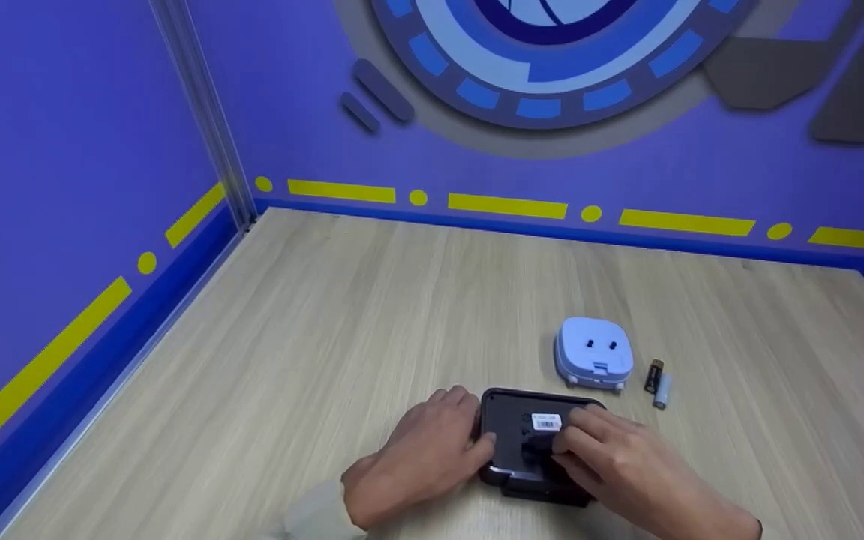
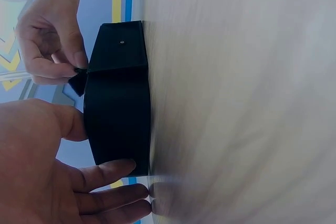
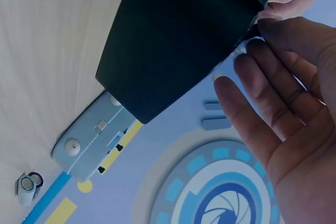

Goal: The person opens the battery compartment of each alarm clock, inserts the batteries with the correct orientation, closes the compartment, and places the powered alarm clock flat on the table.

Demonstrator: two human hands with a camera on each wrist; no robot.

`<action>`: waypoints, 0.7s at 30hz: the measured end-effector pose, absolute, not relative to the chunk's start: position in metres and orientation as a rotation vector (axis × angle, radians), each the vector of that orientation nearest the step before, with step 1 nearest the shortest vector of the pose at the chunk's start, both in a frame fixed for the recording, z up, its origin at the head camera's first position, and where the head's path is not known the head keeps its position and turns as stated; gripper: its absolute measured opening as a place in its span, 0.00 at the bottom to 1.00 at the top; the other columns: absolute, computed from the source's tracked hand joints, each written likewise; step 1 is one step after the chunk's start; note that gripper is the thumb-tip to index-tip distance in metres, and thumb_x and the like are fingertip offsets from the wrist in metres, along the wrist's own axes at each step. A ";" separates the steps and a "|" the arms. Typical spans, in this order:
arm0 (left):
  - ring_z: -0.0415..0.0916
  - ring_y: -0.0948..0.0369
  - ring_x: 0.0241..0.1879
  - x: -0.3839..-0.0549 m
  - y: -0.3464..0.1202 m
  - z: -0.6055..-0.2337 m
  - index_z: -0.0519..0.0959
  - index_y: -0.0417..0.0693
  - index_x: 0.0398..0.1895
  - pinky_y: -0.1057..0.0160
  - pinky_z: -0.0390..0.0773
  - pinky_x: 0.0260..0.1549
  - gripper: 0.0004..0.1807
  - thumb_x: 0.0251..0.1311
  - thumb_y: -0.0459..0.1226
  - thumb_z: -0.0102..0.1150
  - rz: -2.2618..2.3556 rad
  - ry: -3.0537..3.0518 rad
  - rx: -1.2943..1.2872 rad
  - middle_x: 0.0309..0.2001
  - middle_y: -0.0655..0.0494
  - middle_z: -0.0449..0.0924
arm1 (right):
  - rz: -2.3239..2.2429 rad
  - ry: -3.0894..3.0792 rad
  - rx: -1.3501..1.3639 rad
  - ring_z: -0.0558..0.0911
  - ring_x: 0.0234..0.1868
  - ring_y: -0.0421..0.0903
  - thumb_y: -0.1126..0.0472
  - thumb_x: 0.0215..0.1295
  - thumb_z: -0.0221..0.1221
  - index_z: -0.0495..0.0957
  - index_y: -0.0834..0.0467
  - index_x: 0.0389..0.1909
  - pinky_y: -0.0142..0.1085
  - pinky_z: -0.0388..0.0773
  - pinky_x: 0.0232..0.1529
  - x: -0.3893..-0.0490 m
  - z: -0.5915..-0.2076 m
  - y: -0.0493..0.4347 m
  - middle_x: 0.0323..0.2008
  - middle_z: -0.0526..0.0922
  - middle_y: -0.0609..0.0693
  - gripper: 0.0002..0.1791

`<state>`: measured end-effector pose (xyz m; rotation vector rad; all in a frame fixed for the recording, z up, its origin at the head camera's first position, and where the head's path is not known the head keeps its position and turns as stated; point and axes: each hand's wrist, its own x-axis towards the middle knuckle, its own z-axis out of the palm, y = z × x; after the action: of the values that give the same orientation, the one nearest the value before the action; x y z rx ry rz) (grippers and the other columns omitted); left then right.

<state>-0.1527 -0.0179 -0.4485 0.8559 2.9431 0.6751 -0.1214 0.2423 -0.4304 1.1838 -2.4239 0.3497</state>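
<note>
A black box-like device (image 1: 507,420) lies on the table with a white barcode label (image 1: 547,421) on its upper face. My left hand (image 1: 436,442) steadies its left side, thumb on the top edge and index fingertip against the side wall (image 2: 118,114). A small dark flap-like piece (image 2: 79,83) stands up from that upper face. The right hand (image 1: 619,457) pinches this piece between thumb and fingers and partly hides it in the head view. Whether the piece is attached to the device, I cannot tell.
Just behind the device stands a light blue rounded case (image 1: 595,349) with two black dots and small white feet. To its right lie a black battery (image 1: 653,376) and a pale blue battery (image 1: 662,391). Blue-purple panels (image 1: 507,172) border the table's back and left.
</note>
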 end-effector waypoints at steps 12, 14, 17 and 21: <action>0.72 0.60 0.38 -0.153 -0.019 -0.449 0.82 0.40 0.47 0.58 0.78 0.39 0.20 0.70 0.49 0.57 0.690 2.954 0.861 0.41 0.56 0.79 | 0.361 -2.430 1.152 0.78 0.37 0.38 0.72 0.46 0.79 0.77 0.50 0.35 0.36 0.84 0.37 -0.121 -0.428 0.245 0.36 0.77 0.39 0.23; 0.72 0.60 0.38 -0.153 -0.019 -0.449 0.82 0.39 0.47 0.58 0.78 0.39 0.21 0.70 0.49 0.57 0.689 2.953 0.863 0.41 0.55 0.79 | 0.366 -2.410 1.150 0.78 0.37 0.38 0.72 0.45 0.78 0.77 0.50 0.36 0.36 0.83 0.36 -0.122 -0.427 0.246 0.36 0.78 0.40 0.24; 0.72 0.60 0.37 -0.153 -0.019 -0.450 0.82 0.39 0.47 0.58 0.77 0.39 0.21 0.70 0.50 0.57 0.686 2.948 0.872 0.40 0.55 0.79 | 0.368 -2.352 1.153 0.77 0.36 0.39 0.73 0.44 0.77 0.77 0.51 0.35 0.33 0.81 0.35 -0.125 -0.427 0.249 0.36 0.78 0.40 0.23; 0.71 0.60 0.37 -0.154 -0.019 -0.450 0.82 0.39 0.47 0.58 0.77 0.38 0.21 0.71 0.50 0.57 0.680 2.946 0.879 0.40 0.56 0.78 | 0.365 -2.298 1.128 0.75 0.34 0.38 0.72 0.44 0.74 0.77 0.52 0.35 0.31 0.75 0.31 -0.130 -0.426 0.255 0.36 0.76 0.40 0.20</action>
<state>-0.1537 -0.0187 -0.4499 0.8789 2.9460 0.6798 -0.1300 0.2548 -0.4264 1.1283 -2.2980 0.3645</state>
